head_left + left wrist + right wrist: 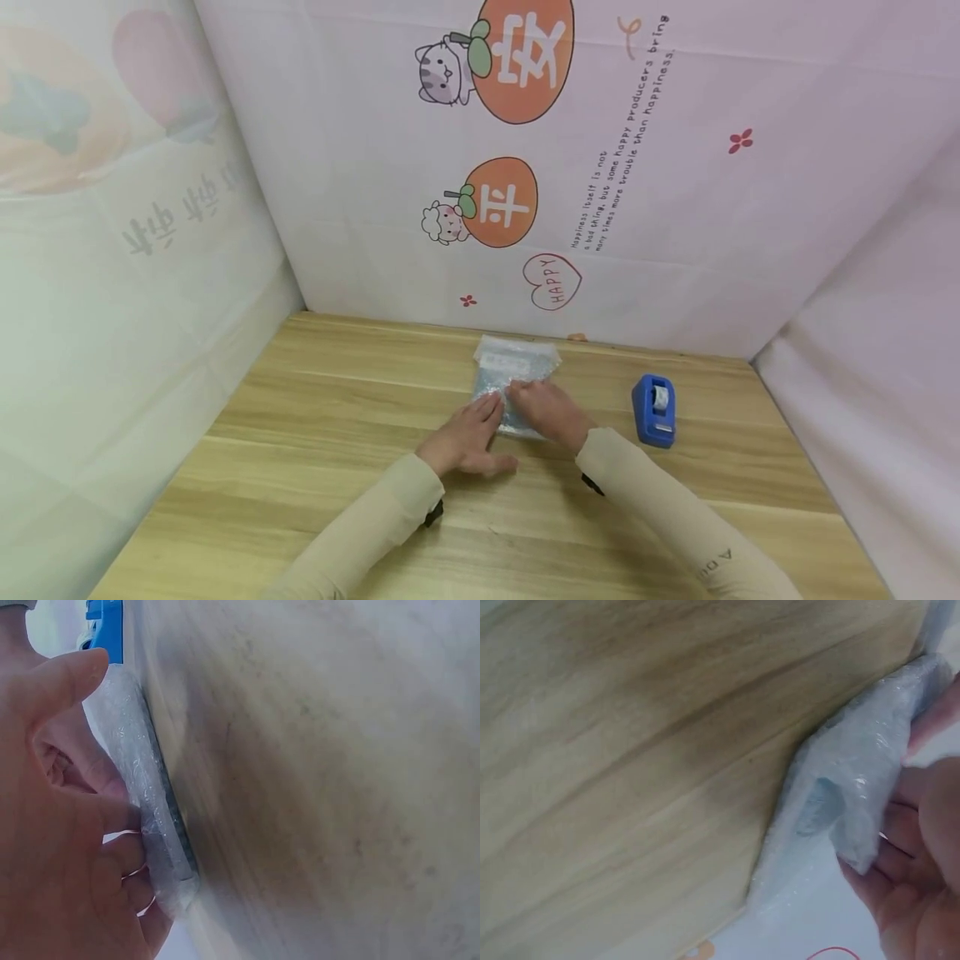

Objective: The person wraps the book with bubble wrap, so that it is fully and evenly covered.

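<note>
A flat packet in clear bubble wrap (517, 367) lies on the wooden table near the back wall, its contents bluish through the plastic. My left hand (468, 437) rests its fingertips on the packet's left side, thumb held out apart; in the left wrist view the fingers lie along the wrap (146, 780). My right hand (551, 408) is over the packet's right part with curled fingers. Seen from the right wrist, those fingers (904, 840) hold a loose fold of the bubble wrap (862, 787), which gapes open beside them. The fingertips are partly hidden behind the plastic.
A blue tape dispenser (654, 411) with a roll of tape stands to the right of the packet. Printed white cloth (375, 208) hangs behind the table (330, 400) and along both sides.
</note>
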Demonstrator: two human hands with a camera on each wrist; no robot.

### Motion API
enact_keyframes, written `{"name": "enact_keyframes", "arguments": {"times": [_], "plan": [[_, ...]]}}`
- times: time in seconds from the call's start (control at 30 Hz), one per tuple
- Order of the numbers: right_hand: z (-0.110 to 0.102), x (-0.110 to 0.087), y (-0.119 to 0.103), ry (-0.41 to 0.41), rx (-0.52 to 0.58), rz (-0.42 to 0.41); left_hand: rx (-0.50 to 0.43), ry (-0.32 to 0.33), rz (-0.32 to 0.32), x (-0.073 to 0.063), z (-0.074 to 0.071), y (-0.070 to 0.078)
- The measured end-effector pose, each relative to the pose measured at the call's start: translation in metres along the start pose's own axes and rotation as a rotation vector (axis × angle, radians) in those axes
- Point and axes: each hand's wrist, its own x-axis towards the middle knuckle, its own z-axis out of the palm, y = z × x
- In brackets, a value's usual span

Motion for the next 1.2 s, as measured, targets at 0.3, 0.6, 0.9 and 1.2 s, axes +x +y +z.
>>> {"name": "enact_keyframes", "arguments": {"times": [0.3, 0.6, 0.9, 1.2], "plan": [[-0.014, -0.008, -0.011, -0.308, 0.122, 0.171, -0.080, -0.075, 0.025, 0.010, -0.014, -0.009], [0.005, -0.023, -0.015, -0.250, -0.075, 0.127, -0.322, -0.096, 0.114, 0.014, -0.031, -0.041], [0.008, -0.029, -0.011, -0.189, -0.111, 0.073, -0.295, 0.045, 0.192, 0.021, -0.045, -0.053], [0.007, -0.037, 0.006, -0.144, -0.093, -0.049, 0.011, 0.055, 0.215, 0.027, -0.041, -0.046]]}}
